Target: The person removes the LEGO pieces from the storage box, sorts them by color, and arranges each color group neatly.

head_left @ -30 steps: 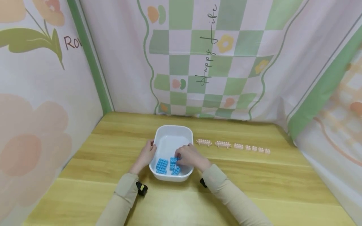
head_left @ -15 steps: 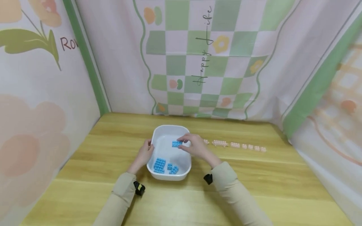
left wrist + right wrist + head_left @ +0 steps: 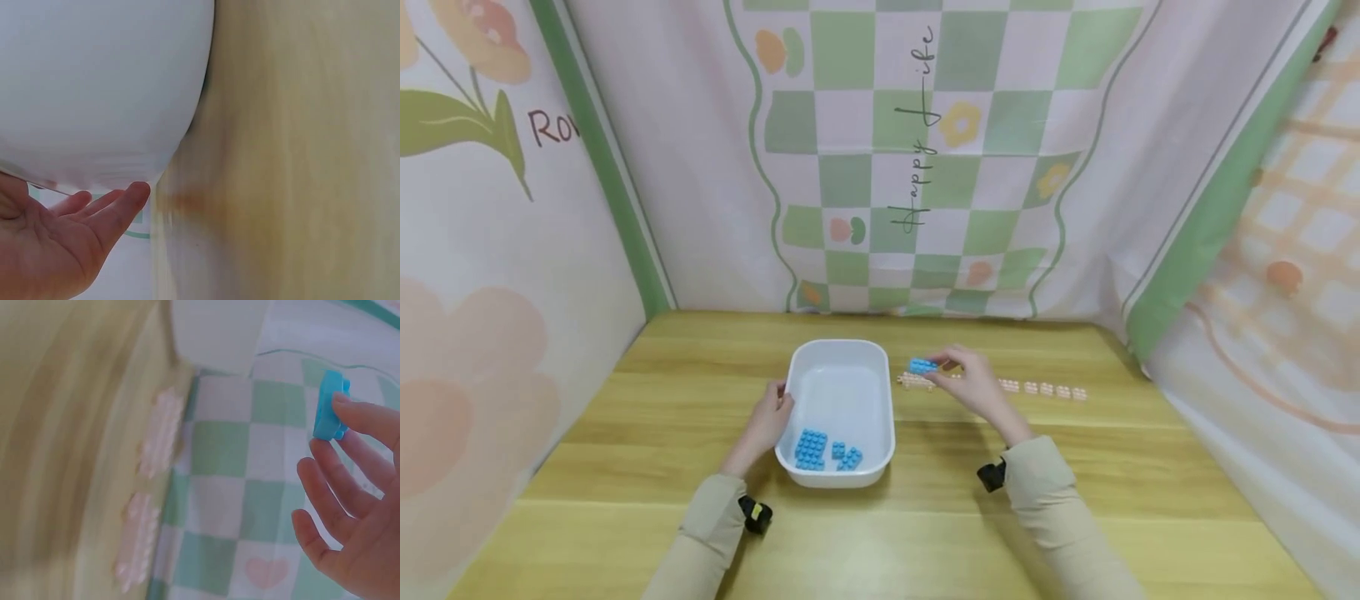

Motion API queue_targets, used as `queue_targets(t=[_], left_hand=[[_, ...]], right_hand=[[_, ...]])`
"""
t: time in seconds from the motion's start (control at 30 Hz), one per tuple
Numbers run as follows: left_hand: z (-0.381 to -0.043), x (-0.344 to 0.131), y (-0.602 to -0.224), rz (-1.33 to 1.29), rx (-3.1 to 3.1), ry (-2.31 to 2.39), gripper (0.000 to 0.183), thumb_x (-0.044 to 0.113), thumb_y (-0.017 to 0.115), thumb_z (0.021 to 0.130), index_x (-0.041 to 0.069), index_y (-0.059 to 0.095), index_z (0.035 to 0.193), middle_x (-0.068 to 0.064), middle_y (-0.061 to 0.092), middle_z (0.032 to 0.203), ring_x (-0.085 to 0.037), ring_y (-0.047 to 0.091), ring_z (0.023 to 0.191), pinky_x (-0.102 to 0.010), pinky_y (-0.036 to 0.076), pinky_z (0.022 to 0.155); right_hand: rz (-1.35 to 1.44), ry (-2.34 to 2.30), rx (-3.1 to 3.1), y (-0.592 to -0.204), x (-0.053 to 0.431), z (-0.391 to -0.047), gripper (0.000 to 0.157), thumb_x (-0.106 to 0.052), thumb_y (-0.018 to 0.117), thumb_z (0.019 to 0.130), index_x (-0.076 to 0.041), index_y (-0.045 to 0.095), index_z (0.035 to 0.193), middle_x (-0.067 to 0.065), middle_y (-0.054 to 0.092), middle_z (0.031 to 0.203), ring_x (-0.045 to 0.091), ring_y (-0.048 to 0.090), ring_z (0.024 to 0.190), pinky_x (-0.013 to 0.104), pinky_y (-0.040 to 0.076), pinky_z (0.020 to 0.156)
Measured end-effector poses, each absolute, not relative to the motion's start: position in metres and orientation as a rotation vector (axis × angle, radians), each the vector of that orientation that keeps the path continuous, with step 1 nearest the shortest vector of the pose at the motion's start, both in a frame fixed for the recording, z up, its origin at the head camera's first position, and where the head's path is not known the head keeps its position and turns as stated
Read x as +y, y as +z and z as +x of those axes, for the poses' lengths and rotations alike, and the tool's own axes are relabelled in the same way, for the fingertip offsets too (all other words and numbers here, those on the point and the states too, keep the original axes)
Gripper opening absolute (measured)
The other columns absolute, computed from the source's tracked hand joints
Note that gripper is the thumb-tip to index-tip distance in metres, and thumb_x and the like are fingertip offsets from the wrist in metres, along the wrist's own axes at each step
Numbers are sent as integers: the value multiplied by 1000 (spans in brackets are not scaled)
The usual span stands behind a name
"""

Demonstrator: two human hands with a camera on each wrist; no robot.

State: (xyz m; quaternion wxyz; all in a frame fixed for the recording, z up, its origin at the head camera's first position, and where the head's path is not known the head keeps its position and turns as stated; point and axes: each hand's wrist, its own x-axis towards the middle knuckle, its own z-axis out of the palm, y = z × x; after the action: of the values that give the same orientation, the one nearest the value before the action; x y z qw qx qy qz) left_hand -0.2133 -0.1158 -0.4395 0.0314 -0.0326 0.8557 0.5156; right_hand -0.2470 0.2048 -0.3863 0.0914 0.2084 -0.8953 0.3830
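My right hand (image 3: 976, 385) pinches a blue building brick (image 3: 922, 365) between thumb and fingers, raised above the table just right of the white tub (image 3: 841, 393). In the right wrist view the brick (image 3: 328, 405) is tilted on edge, studs toward the hand. At the tub's left rim, my left hand (image 3: 767, 415) grips the side; its fingers (image 3: 119, 209) lie against the outer wall in the left wrist view. Several blue bricks (image 3: 811, 450) lie in the near end of the tub, along with a small blue brick (image 3: 838, 450) and an angled blue piece (image 3: 850, 459).
A row of pale pink bricks runs rightward from the tub, from a long pink brick (image 3: 916, 381) to a small one (image 3: 1079, 394); the right hand hides part of it. The wooden table (image 3: 940, 517) meets a patterned curtain (image 3: 925, 167) behind.
My right hand has picked a blue brick out of the tub and carried it up and right, past the rim. My left hand stays on the tub's left side.
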Motion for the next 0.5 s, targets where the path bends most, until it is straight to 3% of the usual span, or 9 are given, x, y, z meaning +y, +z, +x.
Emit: queue_targets(t=[0.5], left_hand=[[-213, -116, -439, -80, 2660, 1562, 44, 18, 32, 101, -3, 30, 139, -28, 37, 142, -41, 42, 129, -51, 42, 103]], right_hand=[[532, 1072, -2803, -410, 235, -252, 27, -17, 69, 83, -3, 67, 106, 13, 68, 103, 27, 61, 93, 40, 55, 78]])
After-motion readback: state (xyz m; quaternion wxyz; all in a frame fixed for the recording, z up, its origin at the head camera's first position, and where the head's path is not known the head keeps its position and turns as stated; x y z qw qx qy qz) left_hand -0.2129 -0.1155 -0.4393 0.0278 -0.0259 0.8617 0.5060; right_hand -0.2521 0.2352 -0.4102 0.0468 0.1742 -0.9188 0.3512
